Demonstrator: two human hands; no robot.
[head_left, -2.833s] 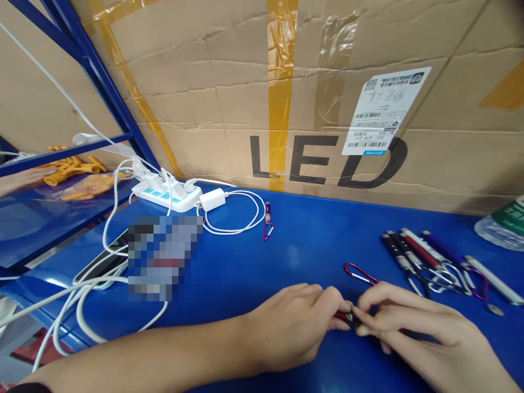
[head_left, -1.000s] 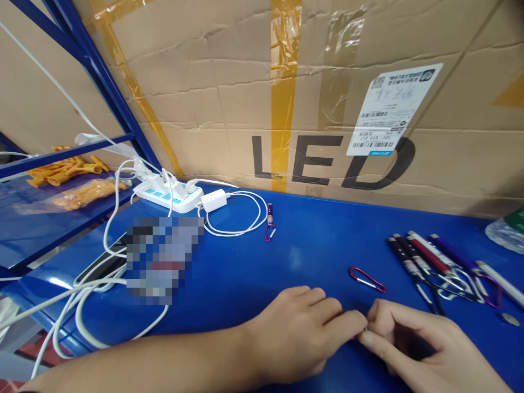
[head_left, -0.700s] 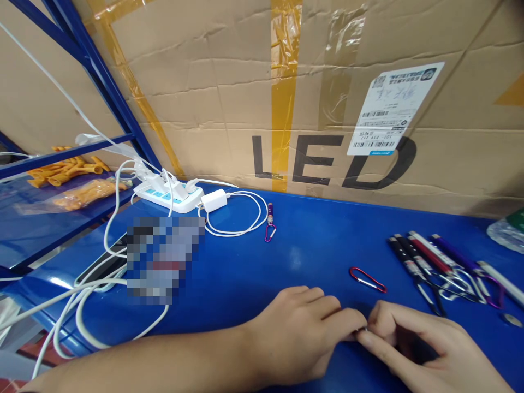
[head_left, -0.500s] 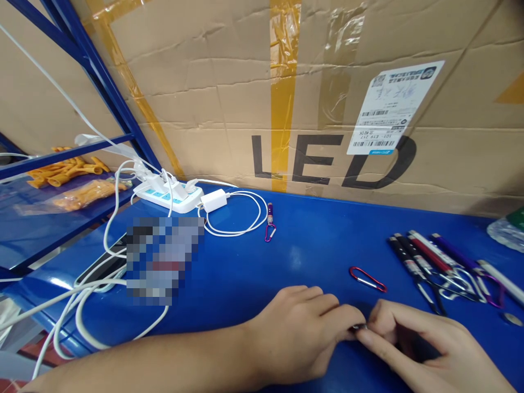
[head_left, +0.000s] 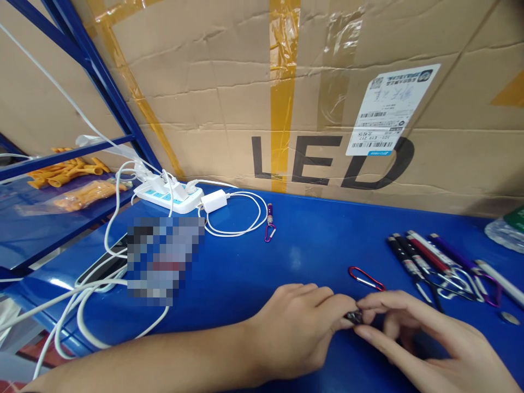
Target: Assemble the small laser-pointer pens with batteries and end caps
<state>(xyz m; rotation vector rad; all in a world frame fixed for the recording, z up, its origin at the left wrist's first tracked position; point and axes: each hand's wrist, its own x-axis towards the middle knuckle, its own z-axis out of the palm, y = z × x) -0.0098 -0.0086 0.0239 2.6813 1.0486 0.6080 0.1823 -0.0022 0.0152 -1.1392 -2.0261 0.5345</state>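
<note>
My left hand point(head_left: 301, 327) is closed around a small object that its fingers mostly hide. Only a dark, shiny end point(head_left: 353, 316) pokes out past the forefinger, too small to identify. My right hand point(head_left: 426, 333) meets it from the right, thumb and forefinger pinched about that end, other fingers curled behind. Just beyond the fingers lies a red carabiner point(head_left: 367, 278). Farther right rest several pen-shaped metal tubes with carabiners, among them a black one point(head_left: 406, 256) and a purple one point(head_left: 452, 251). A coin-like silver disc point(head_left: 510, 318) sits by the right hand.
A short purple tube with a carabiner point(head_left: 269, 214) lies near a white charger point(head_left: 214, 201) and power strip point(head_left: 188, 204). White cables loop across the left of the blue table point(head_left: 311, 240). A large cardboard box point(head_left: 229, 98) stands behind; a blue shelf frame point(head_left: 118, 103) rises at left.
My right thumb and forefinger have shifted slightly and spread a little, and more of the dark end shows between the hands. The left hand has barely moved.
</note>
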